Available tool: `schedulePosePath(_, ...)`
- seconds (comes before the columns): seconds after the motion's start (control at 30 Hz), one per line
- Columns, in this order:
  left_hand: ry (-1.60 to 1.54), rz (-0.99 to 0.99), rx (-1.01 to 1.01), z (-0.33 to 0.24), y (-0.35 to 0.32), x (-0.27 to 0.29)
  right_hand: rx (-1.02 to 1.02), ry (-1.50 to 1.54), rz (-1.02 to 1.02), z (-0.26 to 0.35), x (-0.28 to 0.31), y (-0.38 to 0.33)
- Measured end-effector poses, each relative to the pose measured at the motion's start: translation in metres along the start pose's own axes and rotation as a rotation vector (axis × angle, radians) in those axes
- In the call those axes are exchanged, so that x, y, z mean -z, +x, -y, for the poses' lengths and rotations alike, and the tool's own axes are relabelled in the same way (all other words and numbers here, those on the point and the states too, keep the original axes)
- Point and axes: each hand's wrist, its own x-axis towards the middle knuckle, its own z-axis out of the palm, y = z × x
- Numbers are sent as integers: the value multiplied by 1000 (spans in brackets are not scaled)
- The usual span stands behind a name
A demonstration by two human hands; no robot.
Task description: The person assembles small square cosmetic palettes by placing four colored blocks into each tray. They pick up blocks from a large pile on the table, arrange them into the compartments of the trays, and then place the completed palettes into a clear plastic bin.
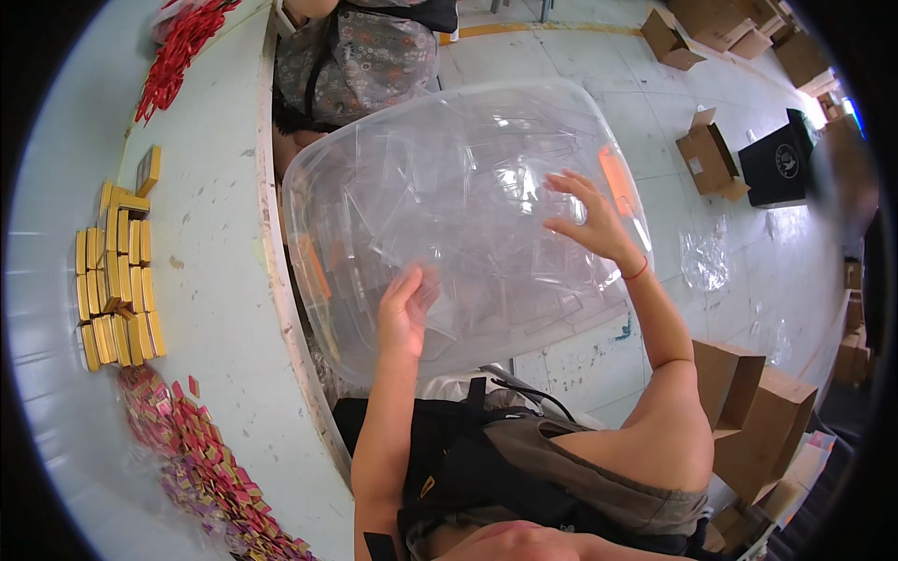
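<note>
Clear plastic bin (486,122) on lap beside tabletop (215,280), full of loose clear plastic boxes (440,215). Left hand (404,313) inside, fingers loosely curled on one clear piece, grip uncertain. Right hand (589,220) spread open over contents, holding nothing. Gold boxes (117,280) stacked on tabletop, none sleeved; early stage, judging by full bin.

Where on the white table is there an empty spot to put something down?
The white table is bare in a wide strip between the rows of yellow boxes and the table's right edge, next to the clear plastic bin. It is also bare between the red pile and the yellow boxes. It is crowded lower down, where small pink and gold pieces spread out.
</note>
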Motion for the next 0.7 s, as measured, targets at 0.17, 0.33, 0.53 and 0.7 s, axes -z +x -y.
schedulePosePath(0.17,120,52,-58,13,5,-63,102,229,22,42,-35,1)
schedulePosePath(0.33,223,-56,-109,21,24,-54,35,45,-527,-5,-16,0)
schedulePosePath(0.53,288,-72,-143,17,9,-15,-255,-143,290,-19,65,-44)
schedulePosePath(0.7,114,-12,-5,48,-7,18,-133,-237,191,-9,27,-65)
